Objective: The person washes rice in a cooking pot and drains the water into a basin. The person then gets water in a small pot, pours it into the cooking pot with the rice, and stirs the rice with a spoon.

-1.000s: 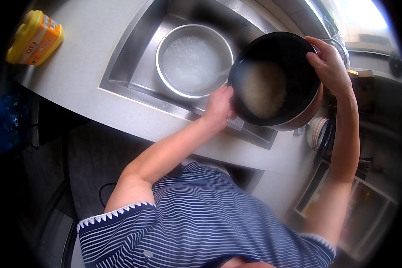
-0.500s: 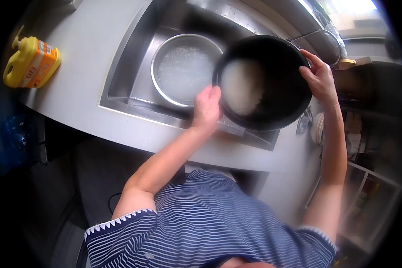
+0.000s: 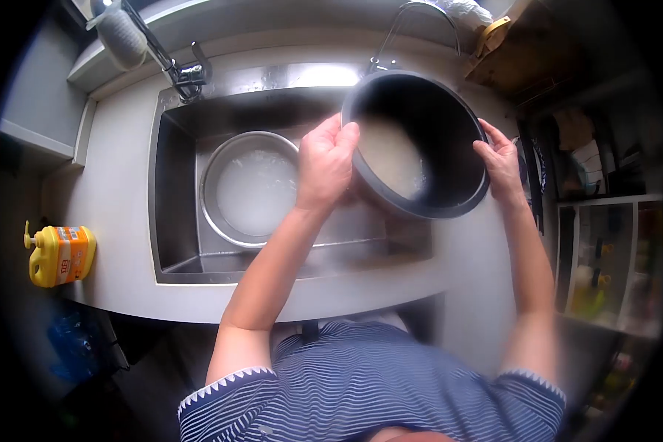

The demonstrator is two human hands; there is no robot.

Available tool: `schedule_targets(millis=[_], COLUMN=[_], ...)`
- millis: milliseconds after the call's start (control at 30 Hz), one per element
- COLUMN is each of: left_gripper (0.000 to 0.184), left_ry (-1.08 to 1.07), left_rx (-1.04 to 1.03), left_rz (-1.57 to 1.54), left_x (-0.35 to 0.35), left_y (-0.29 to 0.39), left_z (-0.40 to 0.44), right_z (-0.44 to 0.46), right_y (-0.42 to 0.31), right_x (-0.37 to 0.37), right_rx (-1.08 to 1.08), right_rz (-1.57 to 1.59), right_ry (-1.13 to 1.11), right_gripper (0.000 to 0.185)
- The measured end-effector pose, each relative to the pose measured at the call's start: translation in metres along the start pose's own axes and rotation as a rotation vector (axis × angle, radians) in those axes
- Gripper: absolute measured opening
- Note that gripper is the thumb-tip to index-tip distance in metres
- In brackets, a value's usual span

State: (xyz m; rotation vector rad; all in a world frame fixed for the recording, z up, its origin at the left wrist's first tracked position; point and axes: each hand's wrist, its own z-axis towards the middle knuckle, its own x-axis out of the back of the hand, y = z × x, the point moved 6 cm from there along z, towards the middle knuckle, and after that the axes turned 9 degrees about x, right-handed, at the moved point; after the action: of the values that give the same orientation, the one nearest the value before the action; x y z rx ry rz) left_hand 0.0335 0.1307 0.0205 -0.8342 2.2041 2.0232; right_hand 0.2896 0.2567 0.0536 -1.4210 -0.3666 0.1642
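A dark round pot [image 3: 449, 147] is held tilted over the right part of the steel sink [image 3: 177, 158]. My left hand [image 3: 327, 162] grips its left rim, thumb on top. My right hand [image 3: 502, 163] pinches the right rim between thumb and fingers. Pale, wet grains that look like rice [image 3: 392, 156] lie on the left side inside the pot. A round metal basin [image 3: 208, 188] holding cloudy whitish water [image 3: 254, 193] stands in the sink, left of the pot and close to my left forearm.
A faucet [image 3: 191, 77] rises at the sink's back left corner. On the left of the counter [image 3: 118, 243] stands a yellow pump bottle [image 3: 62, 255]. Behind the pot is a curved metal spout [image 3: 420, 7]. Shelves [image 3: 604, 258] with small items are at the right.
The view has turned and shifted, bringing the faucet into sight. The pot, still in both hands, is now farther right of the basin, with a gap between them.
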Motion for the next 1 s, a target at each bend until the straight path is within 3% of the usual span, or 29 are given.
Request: schedule_targets(millis=[267, 500, 633, 700, 800, 933, 1000], left_gripper=[0.015, 0.028, 0.036, 0.034, 0.026, 0.033, 0.037], left_ry=[-0.077, -0.136, 0.12, 0.11, -0.077, -0.074, 0.0], left_rx=[-0.052, 0.022, -0.108, -0.43, -0.148, -0.097, -0.238], left_rz=[0.083, 0.199, 0.232, 0.558, 0.457, 0.576, 0.637], left_x=[-0.07, -0.093, -0.069, -0.061, -0.069, -0.072, -0.074], left_y=[-0.027, -0.015, -0.028, -0.06, -0.073, -0.069, -0.059], left_z=[0.112, 0.144, 0.167, 0.216, 0.215, 0.196, 0.191], right_z=[0.077, 0.113, 0.111, 0.113, 0.115, 0.118, 0.118], right_y=[0.004, 0.05, 0.054, 0.055, 0.058, 0.056, 0.056], right_x=[0.081, 0.112, 0.115, 0.118, 0.122, 0.123, 0.123], right_rx=[0.142, 0.12, 0.15, 0.143, 0.133, 0.146, 0.145], right_rz=[-0.149, -0.269, -0.262, -0.327, -0.404, -0.485, -0.519], right_ry=[0.133, 0.243, 0.252, 0.248, 0.242, 0.195, 0.188], right_gripper=[0.046, 0.046, 0.047, 0.048, 0.048, 0.047, 0.047])
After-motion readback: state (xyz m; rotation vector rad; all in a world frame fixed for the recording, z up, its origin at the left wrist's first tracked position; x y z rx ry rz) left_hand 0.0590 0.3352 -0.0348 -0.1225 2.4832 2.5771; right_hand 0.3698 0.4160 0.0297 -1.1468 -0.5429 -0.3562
